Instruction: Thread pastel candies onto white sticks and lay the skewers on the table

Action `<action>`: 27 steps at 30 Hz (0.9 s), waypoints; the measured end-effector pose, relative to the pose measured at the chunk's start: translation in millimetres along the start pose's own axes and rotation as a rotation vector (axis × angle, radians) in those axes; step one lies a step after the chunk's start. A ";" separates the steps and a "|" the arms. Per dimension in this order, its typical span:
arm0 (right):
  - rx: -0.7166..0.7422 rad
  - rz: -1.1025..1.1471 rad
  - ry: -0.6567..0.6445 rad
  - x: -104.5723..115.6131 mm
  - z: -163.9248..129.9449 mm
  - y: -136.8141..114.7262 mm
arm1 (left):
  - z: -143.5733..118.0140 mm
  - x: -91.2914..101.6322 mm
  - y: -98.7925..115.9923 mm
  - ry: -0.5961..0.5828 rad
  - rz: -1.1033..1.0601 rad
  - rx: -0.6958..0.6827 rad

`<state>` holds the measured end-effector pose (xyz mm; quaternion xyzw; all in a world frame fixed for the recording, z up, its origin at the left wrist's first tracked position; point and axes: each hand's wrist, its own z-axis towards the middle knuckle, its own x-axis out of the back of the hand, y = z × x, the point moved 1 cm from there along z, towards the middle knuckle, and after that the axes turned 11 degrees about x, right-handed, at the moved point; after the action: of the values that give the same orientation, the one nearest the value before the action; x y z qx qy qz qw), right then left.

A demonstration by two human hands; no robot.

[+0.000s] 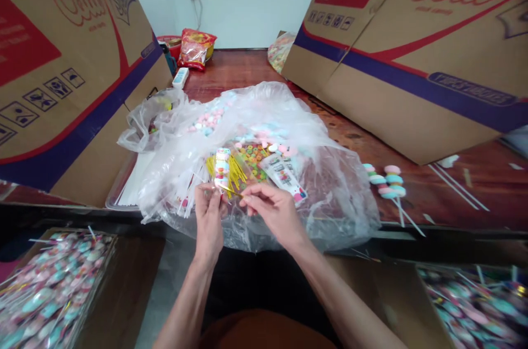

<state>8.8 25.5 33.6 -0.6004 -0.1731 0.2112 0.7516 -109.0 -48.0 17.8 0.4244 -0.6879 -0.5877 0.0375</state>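
Observation:
My left hand (pixel 209 207) grips the lower end of a bagged candy skewer (pixel 222 169), which stands upright with pastel candies stacked in clear wrap. My right hand (pixel 273 207) pinches a thin gold twist tie (pixel 229 190) against the skewer's neck. Both hands hover just above the front edge of a big clear plastic bag (pixel 330 184) spread on the brown table (pixel 474 184). On the bag lie a bundle of gold twist ties (pixel 238 168), printed empty sleeves (pixel 284 175) and loose pastel candies (pixel 210 118).
Two unwrapped candy skewers (pixel 390 183) lie on the table to the right. Large cardboard boxes stand at left (pixel 61 74) and right (pixel 412 46). Boxes of wrapped skewers sit low at left (pixel 49 288) and right (pixel 478 299). A red snack bag (pixel 196 47) is at the back.

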 end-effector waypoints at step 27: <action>-0.007 0.229 0.202 53.1 -46.1 4.1 | -24.2 -67.2 -22.2 -0.507 -0.113 0.651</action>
<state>77.3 16.0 19.8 -0.6372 -0.0276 0.2336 0.7340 -40.9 -23.5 36.7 0.2929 -0.8007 -0.4267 -0.3016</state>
